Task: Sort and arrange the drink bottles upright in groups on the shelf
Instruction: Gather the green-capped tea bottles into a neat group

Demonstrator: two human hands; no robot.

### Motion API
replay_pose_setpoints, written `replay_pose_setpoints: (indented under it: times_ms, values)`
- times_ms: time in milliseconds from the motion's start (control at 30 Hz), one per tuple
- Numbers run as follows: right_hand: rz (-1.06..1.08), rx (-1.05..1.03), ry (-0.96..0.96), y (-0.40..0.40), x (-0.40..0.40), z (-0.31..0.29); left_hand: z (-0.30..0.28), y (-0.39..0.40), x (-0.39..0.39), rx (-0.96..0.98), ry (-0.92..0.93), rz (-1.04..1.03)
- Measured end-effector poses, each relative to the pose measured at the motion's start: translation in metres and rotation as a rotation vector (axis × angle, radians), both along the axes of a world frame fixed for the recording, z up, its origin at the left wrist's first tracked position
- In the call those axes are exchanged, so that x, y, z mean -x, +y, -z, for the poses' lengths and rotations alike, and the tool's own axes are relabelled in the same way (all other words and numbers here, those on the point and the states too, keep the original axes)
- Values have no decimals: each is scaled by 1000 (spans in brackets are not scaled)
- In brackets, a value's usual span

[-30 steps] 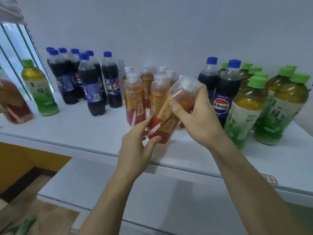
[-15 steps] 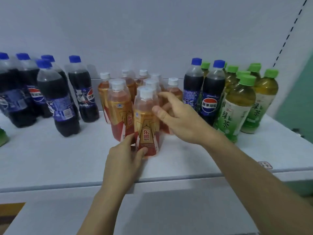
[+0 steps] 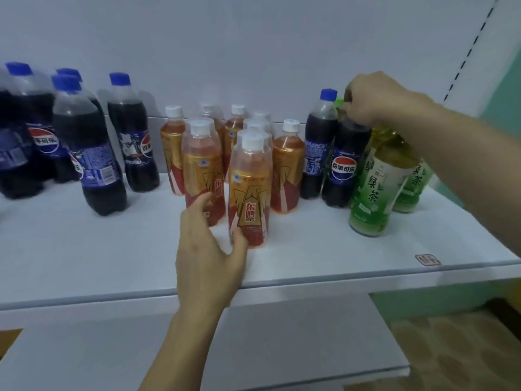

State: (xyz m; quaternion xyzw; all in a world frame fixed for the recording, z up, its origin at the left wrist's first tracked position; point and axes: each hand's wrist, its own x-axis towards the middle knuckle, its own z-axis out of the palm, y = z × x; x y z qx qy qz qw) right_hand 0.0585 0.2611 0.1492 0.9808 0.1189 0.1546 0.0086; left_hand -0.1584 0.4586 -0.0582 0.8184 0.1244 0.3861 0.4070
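Now | left hand (image 3: 207,258) loosely spread, thumb touching upright orange bottle (image 3: 249,187), cap up | right hand (image 3: 375,98) gripping upright cola bottle (image 3: 344,165) by its top | shelf (image 3: 112,249)

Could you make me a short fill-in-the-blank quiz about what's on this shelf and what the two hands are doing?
1. The right hand grips the top of a ____ bottle.
2. The orange bottles have ____ caps.
3. The left hand touches the front ____ bottle.
4. Every bottle on the shelf stands ____.

Missing words: cola; white; orange; upright
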Motion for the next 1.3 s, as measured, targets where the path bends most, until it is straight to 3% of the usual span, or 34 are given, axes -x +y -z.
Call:
replay_pose_setpoints:
  times_ms: [133, 367, 533, 700, 933, 1133, 1300]
  values:
    - [-144, -113, -49, -6, 31, -8, -6, -19, 7, -50, -290, 25]
    - [-406, -285, -305, -7, 107, -41, -22, -76, -8, -143, -239, 258]
    - [-612, -467, -232, 21, 141, -48, -25, -76, 3, -69, -267, 331]
    - [-732, -481, -100, 63, 141, -45, -23, -27, 19, 68, -272, 210]
    - [-930, -538, 119, 162, 133, -40, -33, 72, 28, 107, -142, 4]
    - [-873, -564, 122, 250, 112, -24, -29, 135, 4, 104, -21, -144]
    - [-860, -511, 141, 276, 98, -11, -11, 143, -13, 61, 25, -214]
